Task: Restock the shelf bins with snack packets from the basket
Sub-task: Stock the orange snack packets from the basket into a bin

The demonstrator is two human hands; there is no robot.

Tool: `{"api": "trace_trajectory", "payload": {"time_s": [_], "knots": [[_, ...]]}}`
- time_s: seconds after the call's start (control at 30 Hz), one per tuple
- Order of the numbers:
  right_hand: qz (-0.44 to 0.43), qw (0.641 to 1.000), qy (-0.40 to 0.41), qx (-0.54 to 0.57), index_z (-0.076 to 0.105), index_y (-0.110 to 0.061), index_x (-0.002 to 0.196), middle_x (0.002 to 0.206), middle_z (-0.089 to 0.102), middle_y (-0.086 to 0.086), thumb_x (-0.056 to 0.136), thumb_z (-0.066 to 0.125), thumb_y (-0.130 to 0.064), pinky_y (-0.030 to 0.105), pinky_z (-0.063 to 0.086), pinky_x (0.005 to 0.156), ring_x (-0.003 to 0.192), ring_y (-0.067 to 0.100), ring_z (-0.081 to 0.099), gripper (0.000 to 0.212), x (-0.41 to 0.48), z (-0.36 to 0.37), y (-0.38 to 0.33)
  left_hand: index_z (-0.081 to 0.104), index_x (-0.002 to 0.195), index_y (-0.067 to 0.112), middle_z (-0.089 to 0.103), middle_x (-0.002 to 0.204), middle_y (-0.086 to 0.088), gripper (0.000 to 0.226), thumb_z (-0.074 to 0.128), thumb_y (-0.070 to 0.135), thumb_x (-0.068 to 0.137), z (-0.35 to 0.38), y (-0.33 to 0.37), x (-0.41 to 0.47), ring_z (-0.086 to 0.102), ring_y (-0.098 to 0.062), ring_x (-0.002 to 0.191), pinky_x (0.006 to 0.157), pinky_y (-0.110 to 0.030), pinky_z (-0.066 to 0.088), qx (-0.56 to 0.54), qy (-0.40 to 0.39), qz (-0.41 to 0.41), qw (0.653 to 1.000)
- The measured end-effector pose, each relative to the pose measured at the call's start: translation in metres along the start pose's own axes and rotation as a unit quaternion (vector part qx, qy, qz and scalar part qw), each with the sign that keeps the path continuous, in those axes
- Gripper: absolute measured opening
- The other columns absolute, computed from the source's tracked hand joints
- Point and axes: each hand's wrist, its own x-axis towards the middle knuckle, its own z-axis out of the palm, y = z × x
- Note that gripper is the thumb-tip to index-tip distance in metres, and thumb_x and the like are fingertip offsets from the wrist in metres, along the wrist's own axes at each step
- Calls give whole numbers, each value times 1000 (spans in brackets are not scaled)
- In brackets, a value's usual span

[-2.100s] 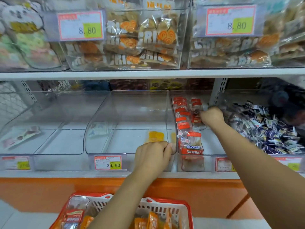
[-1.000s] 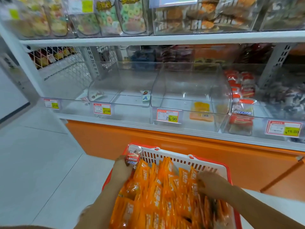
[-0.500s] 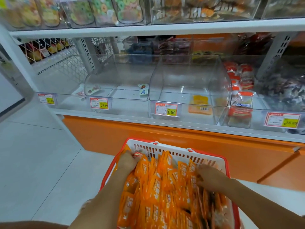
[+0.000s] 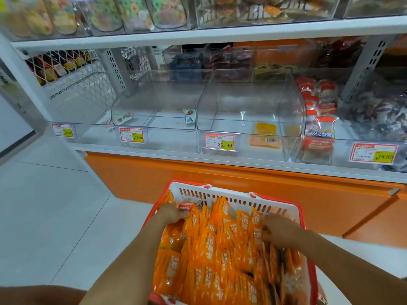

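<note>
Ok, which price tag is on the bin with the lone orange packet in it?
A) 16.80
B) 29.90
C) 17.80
B: the 29.90 tag is fixed to the front of the clear bin in which the orange packet lies.

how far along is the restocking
Done: the narrow bin looks stocked with red-topped packs. In hand: left hand and right hand grip orange packets in the basket. Left: the 29.90 bin holds one packet, the left bin almost nothing; the basket is full.
</note>
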Motion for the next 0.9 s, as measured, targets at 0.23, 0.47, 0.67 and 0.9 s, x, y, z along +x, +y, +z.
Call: {"api": "trace_trajectory", "payload": {"time_s": [0.23, 0.47, 0.67, 0.9], "knots": [[0, 999, -34, -7, 63, -21, 108, 108, 62, -4, 92, 53, -29, 24, 50, 90, 94, 7, 59, 21, -6, -11, -3, 62, 64, 14, 61, 67, -6, 23, 78, 25, 75, 2, -5, -18, 55, -18, 62, 55, -26, 37, -10, 109, 29, 994], [4, 992, 84, 98, 50, -24, 133, 134, 53, -3, 92, 60, -29, 27, 51, 91, 112, 14, 56, 43, -12, -69, -37, 65, 74, 14, 67, 65, 1, 13, 70, 6, 83, -66, 29, -58, 62, -9, 58, 47, -12, 42, -34, 106, 164, 980], [-127, 957, 172, 198, 50, -36, 131, 138, 42, -17, 66, 76, -55, 26, 31, 106, 128, 4, 37, 73, -41, -144, -90, 73, 75, 20, 69, 63, 3, 7, 79, 16, 75, -111, 139, -134, 62, -6, 60, 62, -25, 49, -7, 18, 360, 933], [-105, 949, 212, 209, 71, -9, 75, 53, 43, -4, 74, 78, -31, 14, 30, 47, 47, 1, 41, 23, -81, -197, -67, 71, 79, 11, 67, 61, 4, 15, 77, 24, 78, -91, 242, -166, 60, -4, 56, 57, -25, 52, -35, 38, 479, 876]]}}
